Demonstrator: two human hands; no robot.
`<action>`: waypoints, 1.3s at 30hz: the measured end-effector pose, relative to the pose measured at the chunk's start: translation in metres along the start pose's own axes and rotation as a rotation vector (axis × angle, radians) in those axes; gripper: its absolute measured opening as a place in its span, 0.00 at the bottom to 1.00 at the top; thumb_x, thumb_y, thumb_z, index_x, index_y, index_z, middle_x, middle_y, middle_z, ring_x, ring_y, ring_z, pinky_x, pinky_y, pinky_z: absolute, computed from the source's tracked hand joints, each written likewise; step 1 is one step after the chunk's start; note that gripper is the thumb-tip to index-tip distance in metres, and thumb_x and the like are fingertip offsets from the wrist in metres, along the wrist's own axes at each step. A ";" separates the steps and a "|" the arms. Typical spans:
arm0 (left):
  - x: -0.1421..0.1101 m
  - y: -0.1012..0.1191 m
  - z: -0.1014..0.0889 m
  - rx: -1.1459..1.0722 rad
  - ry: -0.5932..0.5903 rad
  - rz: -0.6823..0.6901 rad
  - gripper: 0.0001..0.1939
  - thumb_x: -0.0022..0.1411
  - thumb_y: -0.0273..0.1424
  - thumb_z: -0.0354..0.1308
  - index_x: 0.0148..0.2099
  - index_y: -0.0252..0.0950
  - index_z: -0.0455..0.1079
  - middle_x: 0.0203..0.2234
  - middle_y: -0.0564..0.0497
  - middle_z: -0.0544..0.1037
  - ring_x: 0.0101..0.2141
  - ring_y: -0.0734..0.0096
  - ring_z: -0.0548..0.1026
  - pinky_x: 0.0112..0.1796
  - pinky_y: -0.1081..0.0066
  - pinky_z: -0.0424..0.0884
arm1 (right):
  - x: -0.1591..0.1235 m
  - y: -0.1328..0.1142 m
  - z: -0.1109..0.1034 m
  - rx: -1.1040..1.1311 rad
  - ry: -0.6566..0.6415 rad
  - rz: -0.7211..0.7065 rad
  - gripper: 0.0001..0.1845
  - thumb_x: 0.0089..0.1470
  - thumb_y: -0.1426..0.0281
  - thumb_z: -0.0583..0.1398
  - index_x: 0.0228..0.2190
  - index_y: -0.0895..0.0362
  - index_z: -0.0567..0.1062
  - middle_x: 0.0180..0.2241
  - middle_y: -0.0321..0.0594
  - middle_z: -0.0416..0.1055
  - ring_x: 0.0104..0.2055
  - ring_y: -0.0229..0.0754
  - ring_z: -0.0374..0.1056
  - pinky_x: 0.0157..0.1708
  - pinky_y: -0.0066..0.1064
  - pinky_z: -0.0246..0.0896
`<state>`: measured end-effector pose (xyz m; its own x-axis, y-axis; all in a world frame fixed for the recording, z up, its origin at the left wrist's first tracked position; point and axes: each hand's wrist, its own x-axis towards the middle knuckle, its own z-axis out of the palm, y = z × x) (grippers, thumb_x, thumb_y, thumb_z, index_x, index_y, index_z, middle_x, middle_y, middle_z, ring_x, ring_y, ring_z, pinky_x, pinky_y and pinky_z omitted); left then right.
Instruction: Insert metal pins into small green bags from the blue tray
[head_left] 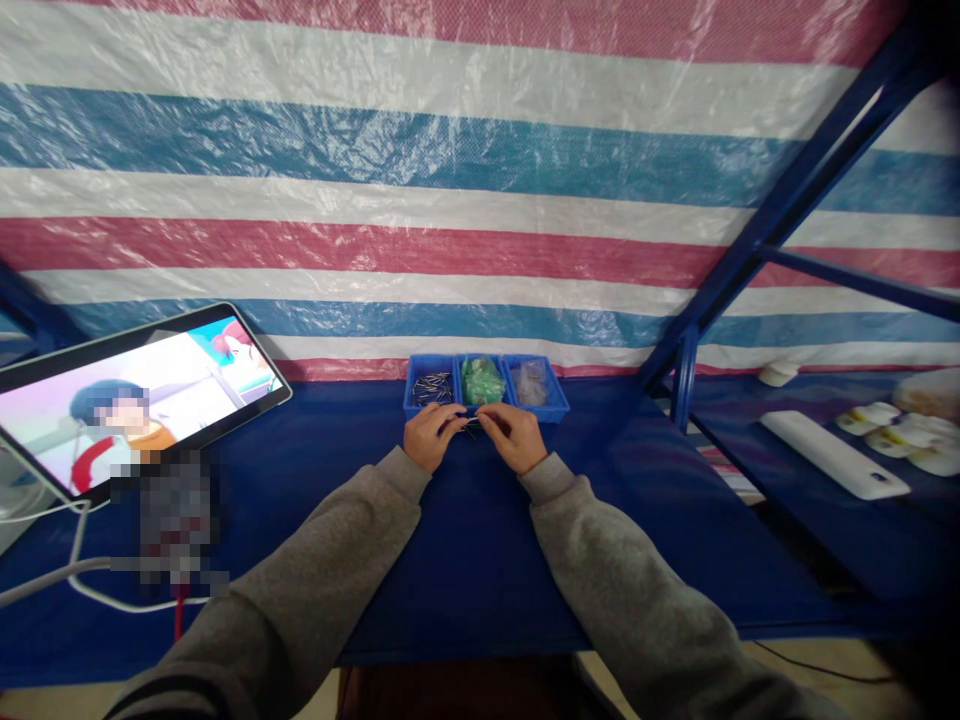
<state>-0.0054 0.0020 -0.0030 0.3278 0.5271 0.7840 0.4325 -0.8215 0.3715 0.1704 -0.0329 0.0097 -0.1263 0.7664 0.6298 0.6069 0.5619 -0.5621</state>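
Observation:
Just in front of a row of three blue bins, my left hand and my right hand face each other, fingertips almost meeting. Each hand is closed in a pinch. Between the fingertips shows a thin dark piece, too small to name for certain. Slim dark metal pieces, like screws or nails, fill the left bin. Green plastic wrapping bulges in the middle bin. Clear, crumpled plastic lies in the right bin.
A tablet leans on the left of the blue table, with white cables beside it. Striped sheeting hangs behind. Blue metal bars rise at the right; a white oblong item and several small containers sit beyond them.

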 end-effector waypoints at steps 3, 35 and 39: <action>-0.001 0.000 0.000 0.002 0.015 0.026 0.08 0.59 0.32 0.56 0.40 0.35 0.71 0.25 0.52 0.75 0.26 0.75 0.71 0.32 0.73 0.68 | 0.000 -0.002 0.000 0.009 -0.035 -0.015 0.11 0.57 0.67 0.53 0.31 0.57 0.74 0.28 0.40 0.73 0.29 0.39 0.67 0.30 0.29 0.59; -0.002 -0.001 -0.002 0.033 0.034 -0.068 0.08 0.62 0.33 0.52 0.37 0.35 0.71 0.28 0.51 0.75 0.26 0.76 0.69 0.31 0.74 0.67 | 0.017 -0.003 0.002 -0.060 -0.031 -0.023 0.14 0.57 0.64 0.53 0.27 0.56 0.73 0.24 0.37 0.70 0.26 0.38 0.64 0.28 0.28 0.56; -0.003 -0.001 -0.002 0.015 0.044 -0.073 0.08 0.61 0.33 0.53 0.38 0.35 0.71 0.28 0.52 0.75 0.24 0.77 0.68 0.29 0.74 0.66 | 0.021 -0.002 0.003 -0.117 -0.042 -0.005 0.18 0.58 0.63 0.51 0.22 0.57 0.71 0.19 0.36 0.66 0.23 0.37 0.62 0.26 0.27 0.53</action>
<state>-0.0081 0.0011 -0.0048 0.2582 0.5751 0.7763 0.4667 -0.7778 0.4210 0.1636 -0.0174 0.0222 -0.1603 0.7775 0.6081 0.6937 0.5270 -0.4910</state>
